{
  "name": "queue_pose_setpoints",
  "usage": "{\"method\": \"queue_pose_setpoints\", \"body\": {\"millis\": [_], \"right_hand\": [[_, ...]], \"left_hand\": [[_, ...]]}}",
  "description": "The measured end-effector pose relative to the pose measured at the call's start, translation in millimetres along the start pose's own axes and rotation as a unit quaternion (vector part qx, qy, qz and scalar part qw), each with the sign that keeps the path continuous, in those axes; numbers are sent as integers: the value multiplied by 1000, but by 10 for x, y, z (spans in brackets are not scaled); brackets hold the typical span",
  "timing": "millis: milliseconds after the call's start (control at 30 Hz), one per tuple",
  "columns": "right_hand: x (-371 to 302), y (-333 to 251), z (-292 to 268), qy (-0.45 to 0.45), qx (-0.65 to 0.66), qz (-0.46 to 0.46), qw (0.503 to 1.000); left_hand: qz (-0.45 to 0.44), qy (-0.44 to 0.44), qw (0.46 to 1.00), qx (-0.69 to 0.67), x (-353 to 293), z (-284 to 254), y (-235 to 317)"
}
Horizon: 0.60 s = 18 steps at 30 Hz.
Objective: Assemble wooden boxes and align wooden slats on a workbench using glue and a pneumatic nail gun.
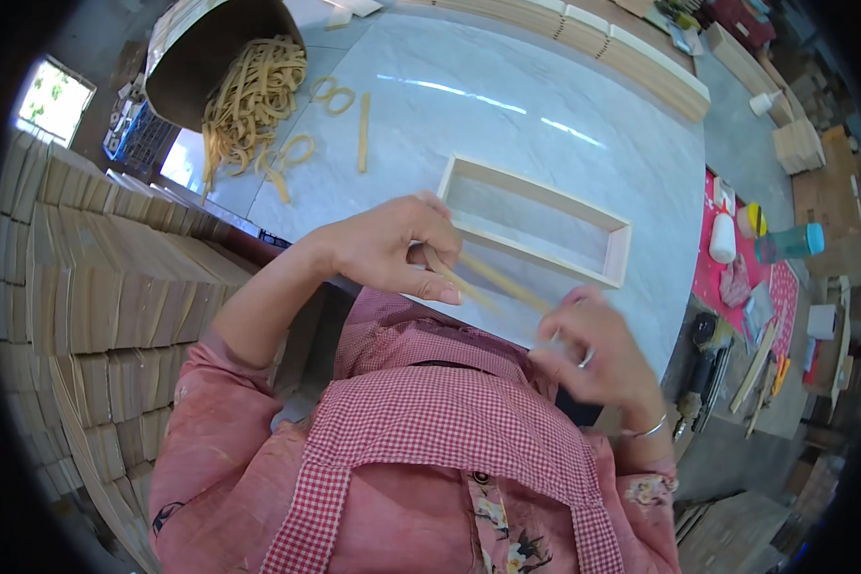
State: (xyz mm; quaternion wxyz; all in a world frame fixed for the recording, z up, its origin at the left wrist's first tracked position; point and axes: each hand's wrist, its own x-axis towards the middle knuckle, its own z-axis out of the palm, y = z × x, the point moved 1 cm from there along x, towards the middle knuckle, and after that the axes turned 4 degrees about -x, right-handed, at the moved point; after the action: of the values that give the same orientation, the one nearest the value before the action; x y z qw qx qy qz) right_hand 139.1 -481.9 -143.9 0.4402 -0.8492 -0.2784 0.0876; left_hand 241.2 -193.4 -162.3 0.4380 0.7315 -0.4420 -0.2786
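A tan rubber band [503, 281] is stretched between my two hands, just in front of the table's near edge. My left hand [392, 241] is closed round one end, its thumb pointing right. My right hand [591, 349], blurred by motion, grips the other end; a ring and a bracelet show on it. Just beyond them, an open rectangular wooden frame [618, 254] lies on the table, slanting down to the right. Farther left, a heap of rubber bands [258, 86] spills from a tipped round container [177, 67]. A few loose bands [333, 97] lie beside it.
Stacks of wooden pieces [96, 273] rise close on my left. A row of wooden strips [603, 48] lines the table's far edge. At right, a white glue bottle [722, 237] and a teal-lidded jar [784, 245] stand by a pink cloth, with tools [706, 368] nearer me.
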Motion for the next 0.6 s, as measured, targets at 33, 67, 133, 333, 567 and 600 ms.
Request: {"method": "queue_pose_setpoints", "body": {"millis": [33,67,133,333,567,600], "right_hand": [[-27,110,-103,14,-81,29,996],[-63,265,-232,32,-149,22,988],[-120,563,-510,44,-257,30,965],[-286,1225,-1027,25,-303,141,942],[-382,1473,-847,5,-250,217,943],[-388,1475,-785,4,-245,230,942]], "left_hand": [[54,34,991,116,2,-30,0],[51,53,982,175,20,-42,-63],[53,69,969,231,36,-143,-297],[-70,121,945,296,60,-485,-839],[-94,111,961,235,125,-341,-1135],[-78,115,965,222,118,-324,-1164]]}}
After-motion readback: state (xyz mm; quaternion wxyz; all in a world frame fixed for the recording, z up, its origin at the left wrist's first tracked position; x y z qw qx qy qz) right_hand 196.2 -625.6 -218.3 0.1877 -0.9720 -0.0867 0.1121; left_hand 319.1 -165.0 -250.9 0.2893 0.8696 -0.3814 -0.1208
